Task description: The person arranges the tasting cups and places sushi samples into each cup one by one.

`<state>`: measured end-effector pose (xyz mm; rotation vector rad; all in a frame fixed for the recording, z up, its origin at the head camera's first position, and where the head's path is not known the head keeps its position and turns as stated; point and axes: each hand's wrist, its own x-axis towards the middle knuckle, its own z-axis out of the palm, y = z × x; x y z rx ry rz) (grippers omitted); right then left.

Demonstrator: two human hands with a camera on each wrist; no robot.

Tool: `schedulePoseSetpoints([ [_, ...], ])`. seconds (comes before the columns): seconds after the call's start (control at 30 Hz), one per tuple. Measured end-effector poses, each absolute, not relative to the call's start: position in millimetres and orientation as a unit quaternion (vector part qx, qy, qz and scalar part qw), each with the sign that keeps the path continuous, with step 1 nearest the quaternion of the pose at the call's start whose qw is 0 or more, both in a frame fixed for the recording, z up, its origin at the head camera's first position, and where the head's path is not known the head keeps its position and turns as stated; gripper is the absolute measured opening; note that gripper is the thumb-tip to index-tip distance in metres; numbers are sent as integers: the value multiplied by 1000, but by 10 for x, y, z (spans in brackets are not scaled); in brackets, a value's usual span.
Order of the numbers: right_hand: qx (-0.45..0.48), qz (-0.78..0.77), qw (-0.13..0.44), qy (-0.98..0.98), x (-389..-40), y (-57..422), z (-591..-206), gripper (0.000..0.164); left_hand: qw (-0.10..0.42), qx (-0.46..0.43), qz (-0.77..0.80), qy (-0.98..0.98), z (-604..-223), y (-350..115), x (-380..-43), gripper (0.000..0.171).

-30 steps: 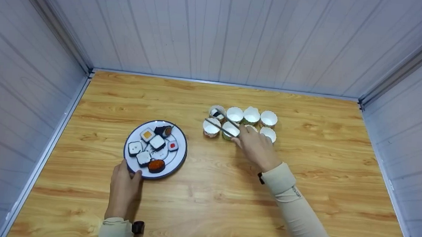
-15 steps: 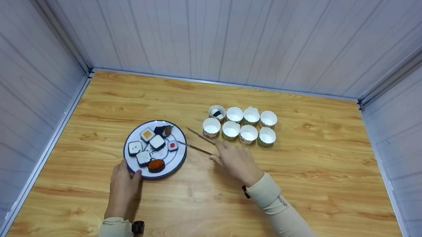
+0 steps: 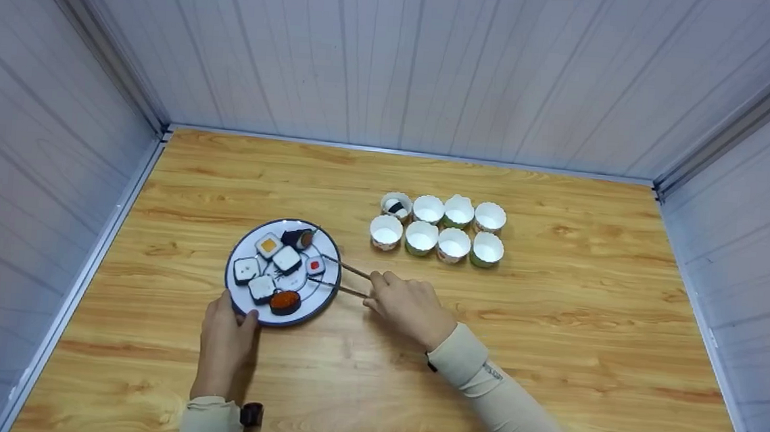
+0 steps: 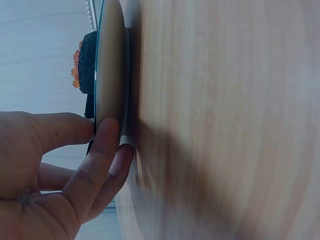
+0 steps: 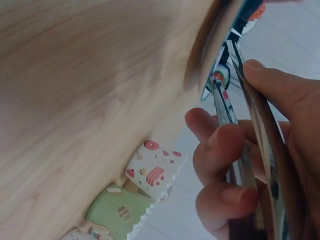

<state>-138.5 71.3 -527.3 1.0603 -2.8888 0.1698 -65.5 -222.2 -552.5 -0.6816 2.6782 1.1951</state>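
Note:
My left hand (image 3: 224,337) pinches the near-left rim of a white, blue-edged plate (image 3: 317,301); its fingers (image 4: 95,160) reach under the edge. My right hand (image 3: 412,309) grips a pair of slim metal tongs (image 3: 349,268), thumb on one arm and fingers on the other. The tips stand apart over the plate's right side, one on either side of a small sushi roll (image 3: 315,265) with a red centre. Several more sushi pieces share the plate, including an orange roe-topped one (image 3: 285,302), a yellow-centred roll (image 3: 269,244) and a dark cone (image 3: 298,238).
Two rows of white-lined paper baking cups (image 3: 421,237) stand right of the plate, behind my right hand. The back-left cup (image 3: 388,196) contains a white piece with a black band (image 3: 396,208). Panel walls (image 3: 396,61) bound the wooden table (image 3: 372,405).
My right hand has moved left and toward me with the tongs, from over the cups to the plate, their tips now around the red-centred roll. My left hand and the plate have stayed put.

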Motion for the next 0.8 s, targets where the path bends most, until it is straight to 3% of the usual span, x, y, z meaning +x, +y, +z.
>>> schedulePoseSetpoints([
  [0.27, 329, 39, 13, -944, -1405, 619, -5291, 36, 69, -228, 401, 884, -5523, -2222, -665, 62],
  [0.8, 357, 10, 100, -929, -1389, 624, -5318, 30, 58, -213, 396, 891, -5516, -2233, -653, 64],
])
